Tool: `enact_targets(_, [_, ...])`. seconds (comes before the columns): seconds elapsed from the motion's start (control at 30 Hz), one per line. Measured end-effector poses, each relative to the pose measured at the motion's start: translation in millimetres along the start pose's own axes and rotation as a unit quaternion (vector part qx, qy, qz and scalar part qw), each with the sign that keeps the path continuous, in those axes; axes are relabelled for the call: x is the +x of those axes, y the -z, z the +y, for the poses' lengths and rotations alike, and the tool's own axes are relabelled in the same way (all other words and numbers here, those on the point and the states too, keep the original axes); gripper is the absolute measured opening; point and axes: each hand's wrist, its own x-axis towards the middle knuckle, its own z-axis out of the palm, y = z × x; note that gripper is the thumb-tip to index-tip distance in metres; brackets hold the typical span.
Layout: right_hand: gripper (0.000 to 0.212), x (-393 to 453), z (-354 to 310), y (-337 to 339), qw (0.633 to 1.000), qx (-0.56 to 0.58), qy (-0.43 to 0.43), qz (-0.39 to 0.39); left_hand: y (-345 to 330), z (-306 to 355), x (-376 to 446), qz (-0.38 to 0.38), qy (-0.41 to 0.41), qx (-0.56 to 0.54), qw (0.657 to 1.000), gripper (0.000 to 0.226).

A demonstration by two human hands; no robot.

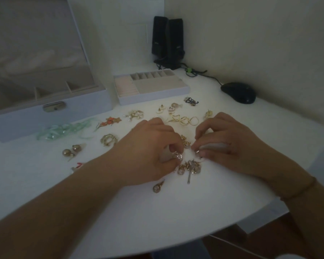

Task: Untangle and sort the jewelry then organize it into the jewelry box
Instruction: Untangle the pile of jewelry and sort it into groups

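A tangled heap of gold jewelry [190, 168] lies on the white table between my hands. My left hand [151, 146] pinches a sparkling gold piece [178, 156] at the heap's left edge. My right hand [226, 139] pinches a small shiny piece [197, 151] just above the heap. Sorted pieces lie spread behind: pearl earrings [71, 150], a gold hoop cluster [108, 140], an orange piece [109, 122], gold rings [187, 120]. The open jewelry box [51, 116] stands at the left, and its removable tray [151, 86] sits beside it.
A green ribbon-like piece [64, 130] lies in front of the box. Black speakers [167, 42] stand in the back corner, with a cable running to a black mouse [238, 92] at the right. A drop earring [158, 186] lies near my left wrist. The table edge curves close to me.
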Motion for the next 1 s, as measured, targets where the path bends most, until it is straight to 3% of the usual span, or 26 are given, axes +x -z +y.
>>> enact_targets(0.1, [0.016, 0, 0, 0, 1.0, 0.015, -0.003, 0.0, 1, 3, 0, 0.019, 0.021, -0.018, 0.999, 0.006])
enact_targets(0.2, [0.012, 0, -6, 3, 0.996, 0.076, -0.02, 0.047, 3, 8, 0, 0.06, 0.102, -0.121, 0.986, 0.009])
enact_targets(0.37, [0.01, 17, -27, 12, 0.954, 0.252, -0.096, 0.13, 9, 17, 7, 0.109, 0.248, -0.329, 0.905, 0.015])
enact_targets(0.53, [0.015, 27, -40, -2, 0.948, 0.262, -0.109, 0.144, 10, 19, 6, 0.11, 0.251, -0.319, 0.907, 0.021])
enact_targets(0.77, [0.021, 24, -39, -8, 0.971, 0.17, -0.058, 0.158, 13, 19, 8, 0.102, 0.246, -0.35, 0.898, 0.029])
enact_targets(0.9, [0.012, 23, -39, -4, 0.976, 0.135, -0.048, 0.164, 10, 19, 8, 0.092, 0.246, -0.359, 0.896, 0.031])
enact_targets(1.0, [0.017, 20, -32, 10, 0.956, 0.194, -0.106, 0.191, 7, 17, 7, 0.107, 0.24, -0.354, 0.898, 0.03])
